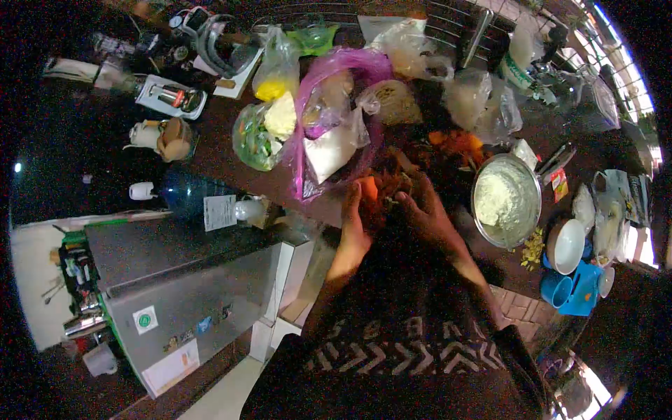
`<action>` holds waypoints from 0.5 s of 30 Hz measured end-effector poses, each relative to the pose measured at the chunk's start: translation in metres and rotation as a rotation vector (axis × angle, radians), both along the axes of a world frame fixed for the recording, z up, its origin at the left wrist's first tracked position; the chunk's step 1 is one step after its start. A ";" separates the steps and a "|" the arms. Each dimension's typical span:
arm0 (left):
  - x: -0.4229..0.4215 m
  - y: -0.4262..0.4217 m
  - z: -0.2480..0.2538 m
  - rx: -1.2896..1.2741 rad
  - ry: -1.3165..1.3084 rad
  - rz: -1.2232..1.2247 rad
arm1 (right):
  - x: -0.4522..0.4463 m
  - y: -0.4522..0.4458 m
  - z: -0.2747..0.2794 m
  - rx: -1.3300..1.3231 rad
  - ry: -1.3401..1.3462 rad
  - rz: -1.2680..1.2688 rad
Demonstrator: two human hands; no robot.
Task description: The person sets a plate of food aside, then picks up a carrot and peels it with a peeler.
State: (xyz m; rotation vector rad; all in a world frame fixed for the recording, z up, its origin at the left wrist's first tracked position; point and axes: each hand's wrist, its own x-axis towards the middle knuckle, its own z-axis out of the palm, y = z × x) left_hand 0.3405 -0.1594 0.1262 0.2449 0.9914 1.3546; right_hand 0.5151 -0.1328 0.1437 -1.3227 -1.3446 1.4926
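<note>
My left hand [357,222] is closed around an orange vegetable piece [369,187], perhaps carrot or pumpkin. Close beside it is my right hand [425,210], its fingers bent inward over dark, blurred matter; what they grip cannot be made out. More orange vegetable pieces [458,142] lie in a heap beyond my right hand. A steel bowl of pale flour [500,199] stands to the right of that hand. Past my left hand, a pink plastic bag [306,133] lies open around a clear bag of white powder [329,154].
On the left are a clear bag of green vegetables [255,143] and a grey fridge [189,280]. To the right are a white bowl [565,246], a blue cup [556,288] and yellowish scraps [533,248]. Several clear plastic bags [483,105] line the back.
</note>
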 end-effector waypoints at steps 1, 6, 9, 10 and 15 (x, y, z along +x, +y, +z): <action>-0.001 0.000 0.000 -0.056 -0.117 0.010 | 0.006 0.001 -0.006 0.103 0.039 0.067; 0.009 0.004 -0.011 -0.036 -0.171 0.030 | 0.019 0.005 0.010 0.162 0.191 0.226; 0.021 0.009 0.003 0.001 -0.106 0.036 | 0.030 0.002 -0.019 0.318 0.129 0.189; 0.025 0.010 0.011 0.014 -0.084 0.039 | 0.031 0.005 -0.004 0.220 0.072 0.235; 0.026 0.000 0.021 0.024 -0.288 0.019 | 0.018 0.002 0.021 0.257 -0.071 0.190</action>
